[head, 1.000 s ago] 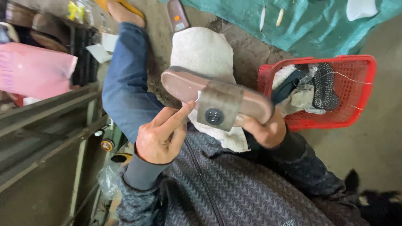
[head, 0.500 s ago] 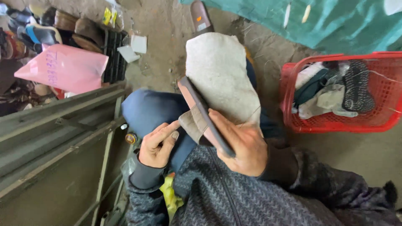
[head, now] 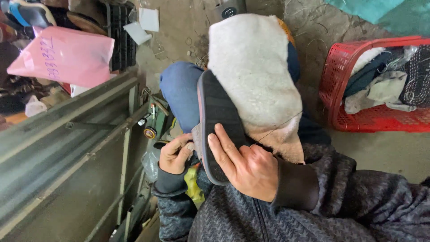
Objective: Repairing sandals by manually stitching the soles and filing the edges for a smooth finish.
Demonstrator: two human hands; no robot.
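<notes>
Four fingers of the right hand (head: 244, 166) lie clasped across the dark ribbed sole of a sandal (head: 217, 121) held on edge over a cream fleece cloth (head: 255, 76) on the lap, while the left hand (head: 175, 154) pinches its strap edge, near a red basket (head: 333, 85).

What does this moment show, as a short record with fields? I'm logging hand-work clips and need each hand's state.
left hand: curled at the edge of the slipper, fingertips pinched; what it pinches is too small to tell
right hand: grip on the slipper, fingers across its dark ribbed sole
slipper: on edge, sole toward the camera
lap: pale fleece cloth
thread: thin line crossing the cloth
right side: red basket of cloths
</notes>
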